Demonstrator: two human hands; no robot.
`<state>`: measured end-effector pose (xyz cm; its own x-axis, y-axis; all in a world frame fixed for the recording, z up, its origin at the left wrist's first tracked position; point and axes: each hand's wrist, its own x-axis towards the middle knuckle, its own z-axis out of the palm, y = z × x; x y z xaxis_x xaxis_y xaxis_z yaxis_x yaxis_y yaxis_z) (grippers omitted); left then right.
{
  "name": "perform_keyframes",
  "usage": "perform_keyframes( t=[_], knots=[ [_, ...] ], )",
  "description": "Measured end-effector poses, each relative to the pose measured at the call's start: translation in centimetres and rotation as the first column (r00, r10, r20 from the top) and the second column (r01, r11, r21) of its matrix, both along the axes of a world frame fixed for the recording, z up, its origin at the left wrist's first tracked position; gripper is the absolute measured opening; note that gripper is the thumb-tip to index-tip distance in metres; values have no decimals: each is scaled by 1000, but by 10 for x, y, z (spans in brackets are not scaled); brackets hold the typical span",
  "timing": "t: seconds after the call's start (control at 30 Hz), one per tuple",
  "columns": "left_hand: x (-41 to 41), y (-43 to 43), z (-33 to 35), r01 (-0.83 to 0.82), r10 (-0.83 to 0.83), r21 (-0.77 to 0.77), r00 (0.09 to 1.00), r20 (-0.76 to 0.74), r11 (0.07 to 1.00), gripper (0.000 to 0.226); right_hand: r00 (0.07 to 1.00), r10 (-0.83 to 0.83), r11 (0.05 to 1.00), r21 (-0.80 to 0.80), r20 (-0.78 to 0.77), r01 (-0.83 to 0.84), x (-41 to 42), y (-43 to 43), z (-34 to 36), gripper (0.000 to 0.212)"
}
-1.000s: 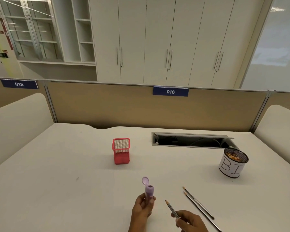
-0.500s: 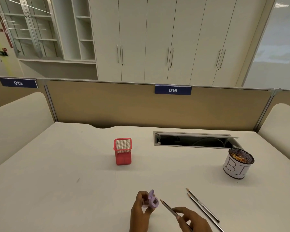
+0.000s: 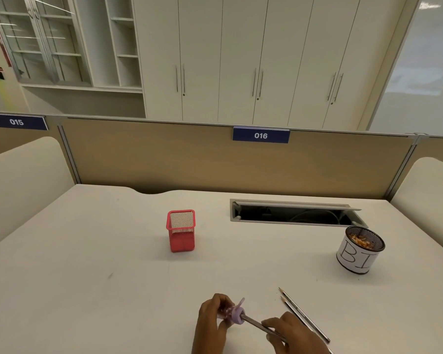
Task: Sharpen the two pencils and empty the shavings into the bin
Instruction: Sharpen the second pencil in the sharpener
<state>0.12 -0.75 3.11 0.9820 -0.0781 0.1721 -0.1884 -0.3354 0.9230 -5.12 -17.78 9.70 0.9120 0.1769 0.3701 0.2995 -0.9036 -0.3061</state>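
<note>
The broad white surface [image 3: 87,290] is smooth and matt, backed by a tan partition [image 3: 164,159]. Set into it at the far right is a long rectangular hatch [image 3: 292,215], lid raised, with dark cables inside. Near the right edge stands the bin [image 3: 356,254], a round dark mesh can wrapped in white paper lettered "BI", with orange-brown shavings inside. A square red mesh cup [image 3: 181,232] stands upright towards the middle.

At the near edge, the left hand [image 3: 211,320] has its fingers [image 3: 221,301] curled tightly round a small lilac plastic sharpener [image 3: 234,312], whose round cap is flipped open. The right hand [image 3: 294,333] pinches a slim grey pencil [image 3: 258,325] between its fingers [image 3: 271,323], its tip inside the sharpener's mouth. Just beside that hand, two more pencils [image 3: 304,315] lie side by side on the surface, points away from the person.
</note>
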Motion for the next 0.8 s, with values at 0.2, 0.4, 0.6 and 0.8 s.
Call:
perform_keyframes(
  t=[0.2, 0.4, 0.6, 0.8],
  knots=[
    [0, 0, 3, 87, -92, 92, 994, 52, 992, 65, 946, 96, 978, -205, 310, -32, 6, -10, -13, 52],
    [-3, 1, 18, 252, -285, 246, 952, 110, 936, 71, 937, 98, 944, -329, 336, 19, 7, -17, -11, 63],
    [2, -4, 7, 179, -291, 375, 918, 268, 909, 47, 884, -57, 991, 82, -463, 107, 11, -15, 21, 29],
    [7, -9, 10, 124, -344, 482, 849, 400, 867, 53, 507, 261, 674, 531, -821, 514, 6, -29, 41, 22]
  ],
)
